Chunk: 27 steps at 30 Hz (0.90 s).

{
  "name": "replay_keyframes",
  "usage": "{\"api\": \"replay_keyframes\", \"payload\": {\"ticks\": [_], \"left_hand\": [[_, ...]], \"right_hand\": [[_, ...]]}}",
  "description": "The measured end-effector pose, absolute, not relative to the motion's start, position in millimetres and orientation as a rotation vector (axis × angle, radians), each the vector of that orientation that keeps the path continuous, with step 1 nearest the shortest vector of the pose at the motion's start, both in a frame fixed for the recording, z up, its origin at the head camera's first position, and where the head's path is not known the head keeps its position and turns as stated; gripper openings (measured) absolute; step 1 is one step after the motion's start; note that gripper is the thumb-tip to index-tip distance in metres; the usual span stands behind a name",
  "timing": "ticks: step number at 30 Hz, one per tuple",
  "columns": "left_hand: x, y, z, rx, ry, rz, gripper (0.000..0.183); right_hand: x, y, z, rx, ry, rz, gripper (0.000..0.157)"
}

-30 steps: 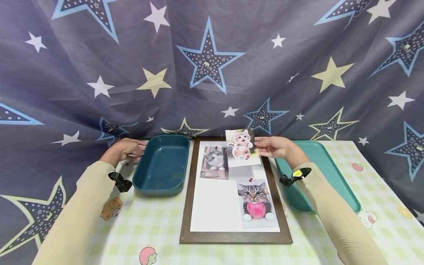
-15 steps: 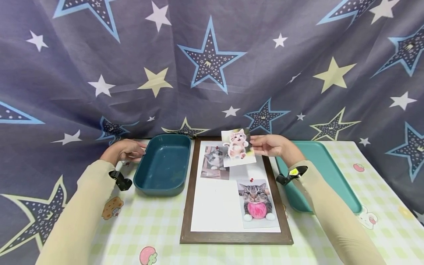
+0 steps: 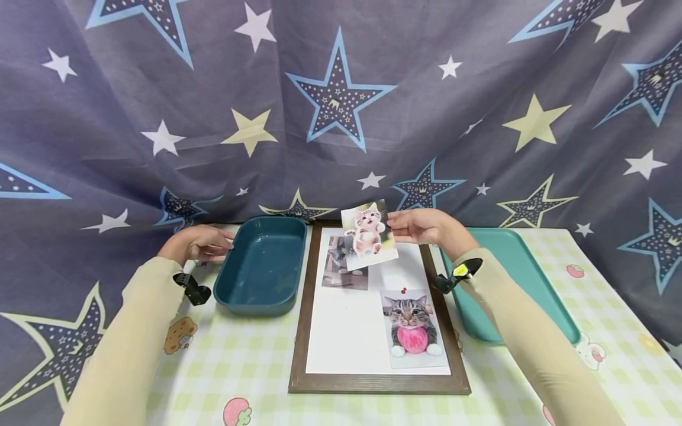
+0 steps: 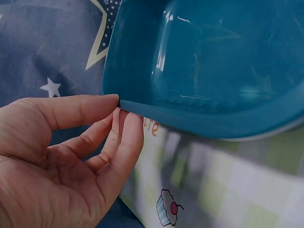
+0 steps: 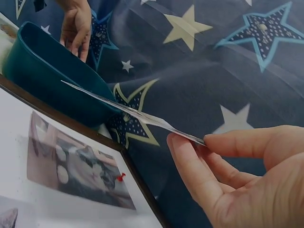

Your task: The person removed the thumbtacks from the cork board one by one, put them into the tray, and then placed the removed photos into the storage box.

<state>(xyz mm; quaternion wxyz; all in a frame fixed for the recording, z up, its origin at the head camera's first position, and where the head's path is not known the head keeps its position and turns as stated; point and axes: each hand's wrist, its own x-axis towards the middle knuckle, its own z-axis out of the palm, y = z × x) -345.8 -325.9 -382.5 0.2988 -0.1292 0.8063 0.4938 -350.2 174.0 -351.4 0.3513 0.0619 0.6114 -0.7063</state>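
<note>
On the far left, I see the left hand point(image 3: 205, 242) pinching the rim of a blue tub point(image 3: 261, 266), thumb on the inner side in the left wrist view and fingers behind. The tub stands on a checked tablecloth point(image 3: 213, 373), its long side running away from the person.

Just right of it lies a framed board point(image 3: 346, 331), flat, long side also running away. Above its upper left part, the right hand holds up a loose kitten photo point(image 3: 367, 236). The kitten photo reaches leftward from the grip, toward the tub; its longer side runs near to far, with the top leaning left. From the head view it hides part of a grey cat photo point(image 3: 341, 281) on the board. The right wrist view shows it almost edge-on, clear of the board, and a red pin point(image 5: 121, 177) in the grey one.

The right hand point(image 3: 423, 226) is the nearer one by far: I see its thumb and fingers pinching the kitten photo's right edge. Below it on the board is a striped cat photo point(image 3: 407, 328), another red pin at its top edge. Farthest right, a green tray point(image 3: 524, 278) lies partly under the right forearm.
</note>
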Motion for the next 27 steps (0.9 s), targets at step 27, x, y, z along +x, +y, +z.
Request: {"api": "replay_keyframes", "payload": {"ticks": [27], "left_hand": [[-346.3,-325.8,-383.4,-0.348,2.100,1.337,0.067]], "right_hand": [[-360.0,85.5,-341.3,0.118,1.580,-1.800,0.017]]}}
